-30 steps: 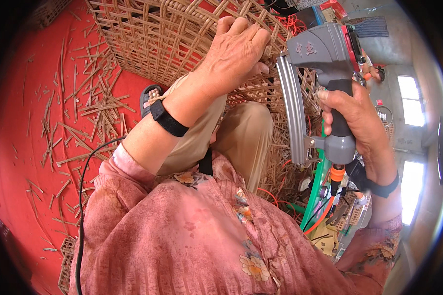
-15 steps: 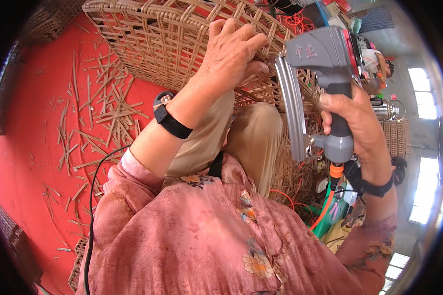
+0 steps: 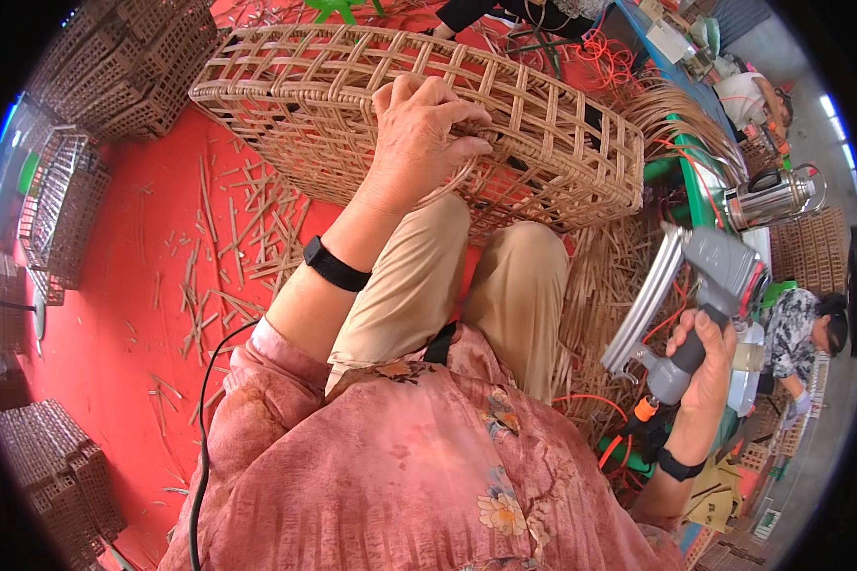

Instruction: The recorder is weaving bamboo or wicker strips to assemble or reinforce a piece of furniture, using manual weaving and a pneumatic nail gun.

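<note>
A long brown wicker basket with an open lattice weave lies across in front of my knees. My left hand is closed on its near rim, around the middle, fingers curled over the weave. A bent strand shows just below those fingers; whether it is held too is hard to tell. Out to the right, apart from the basket, my right hand grips the black handle of a grey air stapler. The tool has a curved silver magazine and an orange hose fitting at its base.
Cut wicker strips litter the red floor covering. Long loose strands lie right of my knees. A steel flask stands at the right. Wicker baskets are stacked at the far left. A co-worker is at the right.
The stapler has moved away from the basket, down and to the right, in my right hand. My left hand stays on the rim. The view has shifted, showing more of the basket.
</note>
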The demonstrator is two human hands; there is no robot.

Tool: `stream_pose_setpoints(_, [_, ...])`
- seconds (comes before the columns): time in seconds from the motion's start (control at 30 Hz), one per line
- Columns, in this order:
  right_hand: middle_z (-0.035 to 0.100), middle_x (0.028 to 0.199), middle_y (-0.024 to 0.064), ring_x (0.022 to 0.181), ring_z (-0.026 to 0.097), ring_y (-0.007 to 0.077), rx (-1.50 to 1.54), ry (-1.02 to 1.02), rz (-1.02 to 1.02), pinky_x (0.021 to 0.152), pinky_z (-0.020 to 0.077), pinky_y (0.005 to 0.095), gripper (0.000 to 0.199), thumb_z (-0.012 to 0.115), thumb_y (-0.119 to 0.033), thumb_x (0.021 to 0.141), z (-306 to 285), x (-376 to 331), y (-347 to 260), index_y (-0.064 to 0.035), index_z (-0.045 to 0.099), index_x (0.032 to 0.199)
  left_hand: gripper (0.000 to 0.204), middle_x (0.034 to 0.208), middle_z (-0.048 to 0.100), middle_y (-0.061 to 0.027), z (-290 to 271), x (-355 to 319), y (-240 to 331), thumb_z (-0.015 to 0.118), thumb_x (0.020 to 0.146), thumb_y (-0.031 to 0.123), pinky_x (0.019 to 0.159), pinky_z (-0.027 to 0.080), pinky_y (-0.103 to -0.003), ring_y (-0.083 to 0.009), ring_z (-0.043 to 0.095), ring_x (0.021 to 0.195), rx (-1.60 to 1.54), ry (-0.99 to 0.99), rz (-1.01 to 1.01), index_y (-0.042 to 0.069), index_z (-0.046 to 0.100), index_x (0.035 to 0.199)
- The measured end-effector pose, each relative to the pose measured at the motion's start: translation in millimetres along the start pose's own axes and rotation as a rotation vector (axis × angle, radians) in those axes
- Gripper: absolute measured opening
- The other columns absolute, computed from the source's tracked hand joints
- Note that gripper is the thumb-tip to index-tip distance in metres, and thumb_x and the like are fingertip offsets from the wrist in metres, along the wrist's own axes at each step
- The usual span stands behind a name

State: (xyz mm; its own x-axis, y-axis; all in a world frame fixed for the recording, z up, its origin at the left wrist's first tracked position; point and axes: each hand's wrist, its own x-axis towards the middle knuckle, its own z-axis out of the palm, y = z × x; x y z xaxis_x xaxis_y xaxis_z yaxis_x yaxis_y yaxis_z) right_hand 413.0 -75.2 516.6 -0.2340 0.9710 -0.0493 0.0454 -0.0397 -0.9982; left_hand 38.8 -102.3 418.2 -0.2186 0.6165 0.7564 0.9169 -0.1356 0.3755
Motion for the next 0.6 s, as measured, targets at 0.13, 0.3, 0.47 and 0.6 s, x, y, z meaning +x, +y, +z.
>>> stream_pose_setpoints(0.13, [0.052, 0.074, 0.0049, 0.057, 0.052, 0.0121, -0.116, 0.191, 0.06, 0.046, 0.0451, 0.0256, 0.032, 0.068, -0.016, 0.077, -34, -7, 52, -0.0022, 0.048, 0.098, 0.022, 0.08, 0.054, 0.0016, -5, 6, 7, 0.071, 0.068, 0.029, 0.09, 0.028, -0.037, -0.0206, 0.046, 0.094, 0.037, -0.117, -0.01, 0.018, 0.07, 0.087])
stream_pose_setpoints(0.3, [0.049, 0.067, 0.0019, 0.051, 0.049, 0.0108, -0.086, 0.314, 0.192, 0.045, 0.0422, 0.0242, 0.031, 0.068, -0.017, 0.076, -51, -19, 101, -0.0049, 0.049, 0.098, 0.017, 0.081, 0.062, -0.0056, -12, 29, 15, 0.066, 0.075, 0.024, 0.077, 0.043, -0.037, -0.0254, 0.056, 0.084, 0.112, -0.275, 0.146, 0.009, 0.068, 0.083])
stream_pose_setpoints(0.47, [0.049, 0.065, 0.0025, 0.048, 0.048, 0.0099, 0.048, 0.308, 0.266, 0.043, 0.0416, 0.0239, 0.027, 0.065, -0.017, 0.079, -61, -33, 134, -0.0049, 0.049, 0.097, 0.014, 0.076, 0.063, -0.0088, -17, 51, 13, 0.063, 0.078, 0.018, 0.069, 0.047, -0.037, -0.0274, 0.059, 0.077, 0.098, -0.445, 0.348, 0.005, 0.066, 0.08])
stream_pose_setpoints(0.6, [0.05, 0.066, 0.0027, 0.049, 0.049, 0.0098, 0.025, 0.302, 0.32, 0.044, 0.0416, 0.0234, 0.025, 0.062, -0.017, 0.08, -66, -41, 158, -0.004, 0.049, 0.096, 0.012, 0.077, 0.063, -0.0095, -14, 63, 12, 0.062, 0.08, 0.015, 0.069, 0.047, -0.037, -0.0276, 0.059, 0.077, 0.089, -0.569, 0.391, 0.004, 0.066, 0.08])
